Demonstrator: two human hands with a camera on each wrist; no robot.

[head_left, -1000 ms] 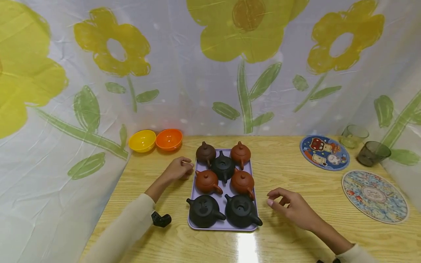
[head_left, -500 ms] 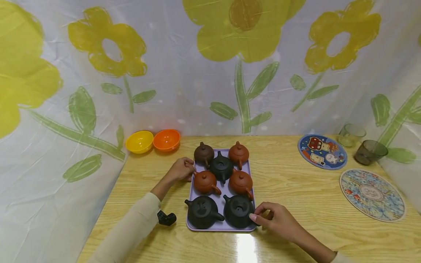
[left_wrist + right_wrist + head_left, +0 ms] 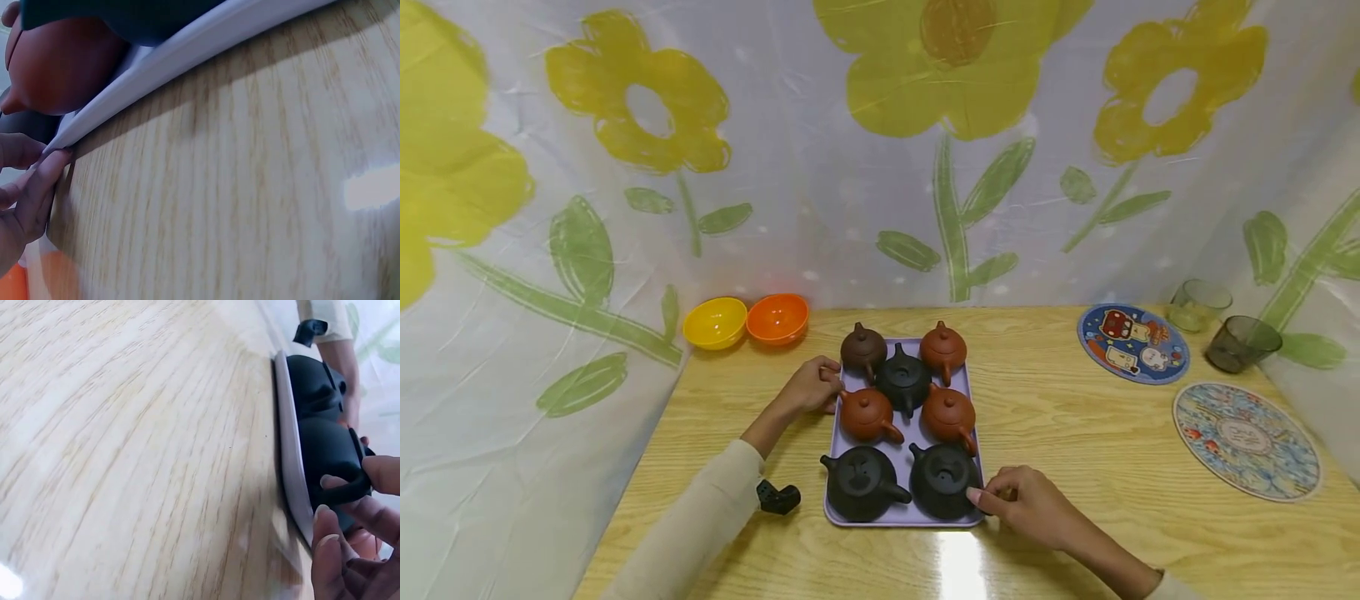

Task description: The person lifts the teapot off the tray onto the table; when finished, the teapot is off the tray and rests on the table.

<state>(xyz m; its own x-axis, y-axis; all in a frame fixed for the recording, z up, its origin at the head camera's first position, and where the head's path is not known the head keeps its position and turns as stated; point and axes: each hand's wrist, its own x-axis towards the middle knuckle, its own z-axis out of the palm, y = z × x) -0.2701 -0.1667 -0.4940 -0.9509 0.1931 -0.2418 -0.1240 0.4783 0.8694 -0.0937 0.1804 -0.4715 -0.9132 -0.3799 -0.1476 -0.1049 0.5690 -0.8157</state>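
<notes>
Head view: lilac tray [image 3: 970, 421] sits mid-table on the wooden table [image 3: 1075, 450], carrying seven small teapots: dark brown teapot [image 3: 862, 350] and a red-brown one [image 3: 943, 350] at the far end, a black one [image 3: 904, 380] between them, two more red-brown ones [image 3: 867, 415] in the middle row, two black ones nearest the person. Left hand [image 3: 808, 387] is at the tray's left edge beside the far pots, fingers curled onto the rim. Right hand [image 3: 1026, 498] is at the near right corner, fingertips against the near-right black teapot [image 3: 942, 482] by its handle. Yellow bowl [image 3: 715, 322] and orange bowl [image 3: 777, 317] touch each other at the far left; two round printed mats [image 3: 1132, 342] and two glass cups [image 3: 1242, 342] are far right, well apart from the tray. Left wrist view: close and blurry; left thumb and fingers [image 3: 37, 181] pinch the tray rim [image 3: 187, 56] at its end, with a red-brown pot above; grip looks light, hard to tell how firm. Right wrist view: right index finger and thumb [image 3: 384, 475] curl around the black handle of the near-right pot, other fingertips beside the tray's edge [image 3: 290, 469]; the pot is on the tray.
</notes>
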